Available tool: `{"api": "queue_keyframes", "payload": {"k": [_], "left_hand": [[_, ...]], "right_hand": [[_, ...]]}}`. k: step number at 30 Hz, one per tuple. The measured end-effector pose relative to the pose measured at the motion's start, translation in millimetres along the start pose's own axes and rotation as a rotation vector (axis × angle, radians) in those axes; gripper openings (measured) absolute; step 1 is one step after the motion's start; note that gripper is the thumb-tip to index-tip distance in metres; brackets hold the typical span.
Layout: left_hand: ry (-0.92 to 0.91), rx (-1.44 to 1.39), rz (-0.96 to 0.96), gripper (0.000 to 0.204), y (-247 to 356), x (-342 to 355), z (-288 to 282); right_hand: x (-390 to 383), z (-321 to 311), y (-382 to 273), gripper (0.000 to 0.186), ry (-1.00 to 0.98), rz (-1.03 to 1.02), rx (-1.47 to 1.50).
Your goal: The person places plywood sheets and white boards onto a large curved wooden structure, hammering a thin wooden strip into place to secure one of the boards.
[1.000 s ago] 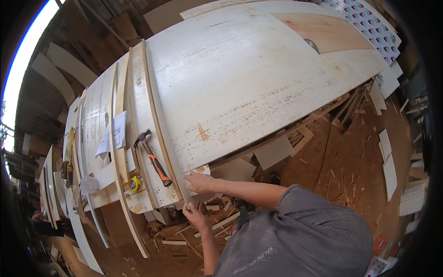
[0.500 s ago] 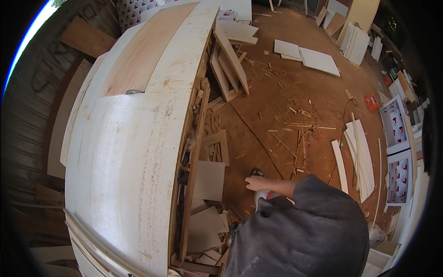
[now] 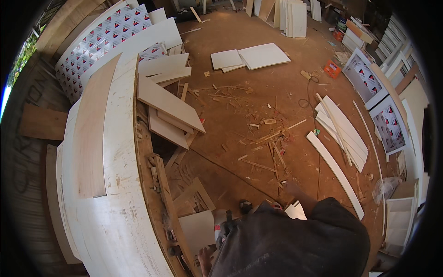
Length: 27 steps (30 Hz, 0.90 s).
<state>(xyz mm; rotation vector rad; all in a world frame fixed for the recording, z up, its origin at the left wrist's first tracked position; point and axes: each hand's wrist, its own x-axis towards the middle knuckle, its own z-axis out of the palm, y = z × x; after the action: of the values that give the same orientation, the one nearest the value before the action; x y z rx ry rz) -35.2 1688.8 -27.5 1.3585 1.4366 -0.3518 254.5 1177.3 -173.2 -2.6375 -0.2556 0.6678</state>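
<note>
My left hand (image 3: 204, 259) shows only in part at the lower edge, beside the long wooden rail (image 3: 173, 214) along the workbench. My torso hides most of it, and what its fingers do is unclear. My right forearm (image 3: 302, 195) reaches forward from the dark sleeve, with the dim, blurred right hand (image 3: 288, 187) over the floor; I cannot make out its fingers. The white-topped workbench (image 3: 122, 194) stands to my left with a thin plywood strip (image 3: 94, 138) lying on it. Tools and scraps fill the ledge under its edge.
White boards (image 3: 168, 104) lean against the bench's far end. Wood offcuts (image 3: 272, 138) litter the brown floor, beside a long white strip (image 3: 336, 173) and stacked panels (image 3: 346, 134). Open white cabinet boxes (image 3: 390, 124) and an orange crate (image 3: 331, 69) stand at right.
My view has swung so the bench sits further left and more of the far floor shows. My right hand has moved right, away from my leg. Part of my left hand has come into sight.
</note>
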Motion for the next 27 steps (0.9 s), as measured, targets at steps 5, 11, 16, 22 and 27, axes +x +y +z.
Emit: {"api": "queue_keyframes", "payload": {"k": [5, 11, 16, 22, 27], "left_hand": [[-0.28, 0.183, 0.238, 0.046, 185.6, 44.7, 89.3], [-0.417, 0.486, 0.174, 0.036, 314.2, 110.1, 159.2], [-0.487, 0.558, 0.162, 0.027, 448.0, 179.6, 249.1], [-0.433, 0.568, 0.393, 0.023, 631.2, 208.7, 331.8], [-0.71, 0.509, 0.507, 0.021, 731.2, 210.9, 456.0]], "right_hand": [[5.7, -4.2, -28.9, 0.026, -0.096, 0.043, 0.275], [49.2, -54.0, -58.7, 0.024, 0.009, 0.694, 0.909], [84.5, -27.7, 30.6, 0.022, 0.181, 0.673, 0.628], [226.4, -192.6, -36.1, 0.027, 0.324, 0.858, 1.239], [298.1, -278.9, -32.3, 0.03, 0.358, 0.842, 1.264]]}}
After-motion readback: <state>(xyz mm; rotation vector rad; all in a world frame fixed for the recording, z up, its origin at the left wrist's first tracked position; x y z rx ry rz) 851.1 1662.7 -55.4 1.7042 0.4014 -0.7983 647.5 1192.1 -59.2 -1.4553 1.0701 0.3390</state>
